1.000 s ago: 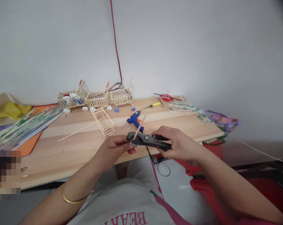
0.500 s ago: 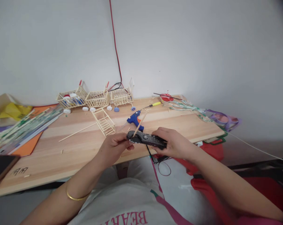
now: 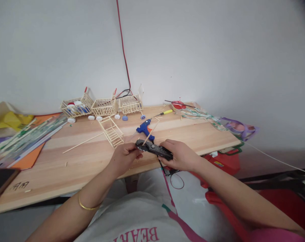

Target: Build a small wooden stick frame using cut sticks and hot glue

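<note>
My right hand [image 3: 181, 155] is wrapped round the handles of a black hand cutter [image 3: 154, 149], worn and speckled with white. A thin wooden stick [image 3: 151, 131] slants up from the cutter's jaw end, above the table. My left hand [image 3: 124, 157] is pinched at that end, seemingly on the stick's lower part, which the fingers and tool mostly hide. Just beyond the cutter lies a blue glue gun [image 3: 144, 127]. To its left is a small slatted stick frame [image 3: 112, 132], with a long loose stick [image 3: 83, 143] beside it.
Along the wall stand three little stick carts [image 3: 104, 107] on round wheels. At the back right are a yellow-handled screwdriver [image 3: 167, 112] and a red paint dish [image 3: 179, 105] with a brush across it. Wrapped sticks [image 3: 28, 139] and a phone [image 3: 2, 183] lie left.
My right hand has shifted a little left, toward my left hand, with the cutter's handles. My left hand and the stick stay nearly in place.
</note>
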Action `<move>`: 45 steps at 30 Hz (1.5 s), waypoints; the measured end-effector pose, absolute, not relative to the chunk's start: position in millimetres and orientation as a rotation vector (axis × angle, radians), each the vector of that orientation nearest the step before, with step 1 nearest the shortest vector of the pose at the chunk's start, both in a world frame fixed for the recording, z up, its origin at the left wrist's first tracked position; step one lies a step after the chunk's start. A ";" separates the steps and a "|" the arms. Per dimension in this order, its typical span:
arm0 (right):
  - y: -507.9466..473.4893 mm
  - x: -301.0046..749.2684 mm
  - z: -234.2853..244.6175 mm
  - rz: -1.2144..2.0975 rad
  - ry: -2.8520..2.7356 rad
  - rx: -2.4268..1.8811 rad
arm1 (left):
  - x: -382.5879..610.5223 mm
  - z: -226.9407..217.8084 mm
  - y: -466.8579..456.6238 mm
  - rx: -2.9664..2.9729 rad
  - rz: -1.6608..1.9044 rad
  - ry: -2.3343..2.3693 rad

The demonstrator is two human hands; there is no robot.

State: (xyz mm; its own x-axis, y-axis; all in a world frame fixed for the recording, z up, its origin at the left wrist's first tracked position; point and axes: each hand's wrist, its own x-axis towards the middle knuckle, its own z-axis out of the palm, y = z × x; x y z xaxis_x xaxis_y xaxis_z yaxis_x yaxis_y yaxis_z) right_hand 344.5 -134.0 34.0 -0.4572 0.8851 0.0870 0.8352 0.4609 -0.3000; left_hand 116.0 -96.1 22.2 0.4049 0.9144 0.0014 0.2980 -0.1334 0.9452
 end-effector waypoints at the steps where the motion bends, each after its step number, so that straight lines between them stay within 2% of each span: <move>1: -133.8 344.3 33.8 0.315 -2.484 -1.493 | 116.1 22.2 -95.5 1.669 0.764 1.084; 15: -129.3 342.8 23.3 0.308 -2.574 -1.646 | 122.5 -3.6 -88.8 1.410 0.719 1.027; 25: -114.7 339.3 19.2 0.516 -2.689 -1.729 | 126.1 -17.1 -84.4 1.049 0.653 1.044; 33: -107.5 332.1 25.0 0.449 -2.717 -1.863 | 124.1 -13.5 -78.1 1.025 0.666 1.086; 45: -102.8 327.6 26.9 0.769 -2.625 -1.829 | 126.7 -13.6 -66.8 0.959 0.535 1.140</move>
State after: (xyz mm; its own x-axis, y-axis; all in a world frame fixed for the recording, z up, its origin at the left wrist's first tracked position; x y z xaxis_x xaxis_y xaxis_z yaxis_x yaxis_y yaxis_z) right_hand 327.6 -102.8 26.9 -0.3743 0.8471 -0.3772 0.9167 0.2767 -0.2882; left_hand 126.7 -66.8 -13.6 0.3590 0.7798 -0.5128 0.1034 0.5128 0.8522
